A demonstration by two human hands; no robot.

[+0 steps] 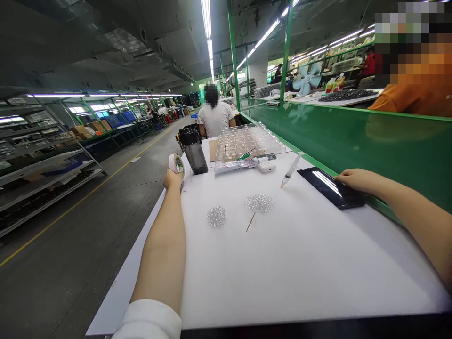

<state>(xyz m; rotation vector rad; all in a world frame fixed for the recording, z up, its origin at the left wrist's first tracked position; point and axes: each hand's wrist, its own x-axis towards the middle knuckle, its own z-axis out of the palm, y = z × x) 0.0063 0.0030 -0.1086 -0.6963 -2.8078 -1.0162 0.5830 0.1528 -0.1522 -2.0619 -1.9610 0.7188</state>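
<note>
My left hand [172,179] is at the table's left edge, closed around a roll of tape [176,163] that stands on its side. On the right, my right hand [353,179] grips the far edge of a black smartphone [323,184]; some fingers are hidden behind it. Between my hands lie two piles of small clear shiny beads, a left pile [217,217] and a right pile [260,203]. A thin brown stick [250,222] touches the right pile's near edge. Left of the phone lies a syringe [291,170] with an amber tip.
On the white table [300,273], a dark tumbler [194,153] stands near the tape. Clear plastic trays [243,141], a tube [236,165] and a white earbud case [267,167] sit at the back. A green conveyor [353,136] runs along the right. A person [215,117] sits ahead.
</note>
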